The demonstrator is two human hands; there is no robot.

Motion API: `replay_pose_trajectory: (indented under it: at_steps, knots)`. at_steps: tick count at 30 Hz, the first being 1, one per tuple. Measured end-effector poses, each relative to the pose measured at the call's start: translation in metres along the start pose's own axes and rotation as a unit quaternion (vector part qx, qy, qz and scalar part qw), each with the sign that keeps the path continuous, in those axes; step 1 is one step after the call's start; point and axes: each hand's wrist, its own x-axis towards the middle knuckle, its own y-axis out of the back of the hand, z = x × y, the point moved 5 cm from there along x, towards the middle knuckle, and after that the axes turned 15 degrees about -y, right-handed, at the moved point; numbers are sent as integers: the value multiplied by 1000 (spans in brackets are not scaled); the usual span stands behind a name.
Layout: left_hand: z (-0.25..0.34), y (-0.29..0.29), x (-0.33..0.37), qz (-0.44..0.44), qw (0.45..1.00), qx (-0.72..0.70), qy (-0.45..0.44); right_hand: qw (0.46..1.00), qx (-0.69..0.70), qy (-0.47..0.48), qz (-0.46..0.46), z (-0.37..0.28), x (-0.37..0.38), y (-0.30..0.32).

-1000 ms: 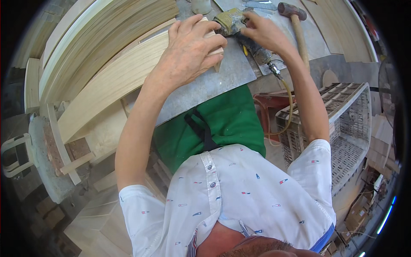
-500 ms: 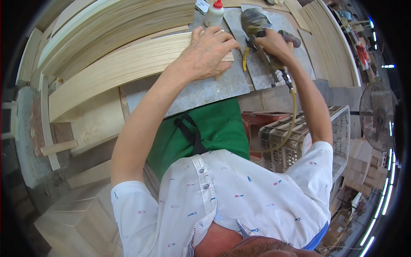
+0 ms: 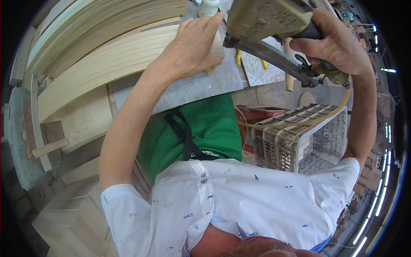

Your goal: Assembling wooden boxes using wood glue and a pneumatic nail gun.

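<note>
Evidently, in the head view, the right hand had its grip closed firmly round the dark handle of a nail gun, fingers and thumb wrapped about it. The tool looked worn and scuffed, with a dull khaki body cut off by the upper edge and a long grey metal magazine slanting down to the right; a yellowish air hose curved away from its rear. It was at the upper right, over the desk, its front end beside the board's end in view; whether they touched, I couldn't tell

The left hand lay over the right end of a pale wooden board, its grip open, fingers nearly straight and thumb spread toward the near side. The board was long, smooth and finely grained, reaching leftward past the grey desk top. Behind it rose a stack of boards; a white bottle stood just beyond the fingers
</note>
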Motion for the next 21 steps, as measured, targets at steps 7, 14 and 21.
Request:
replay_pose_trajectory:
  at_steps: [7, 14, 21]
  knots:
    - [1, 0, 2, -6, 1000, 3, -16, 981, -189, -41, -2, -27, 0, -8]
    - [2, 1, 0, -4, 1000, -4, -5, 989, -144, 22, -14, -28, 4, -13]
    - [7, 6, 2, 28, 999, 7, -16, 991, -128, 10, -23, -29, 3, -14]
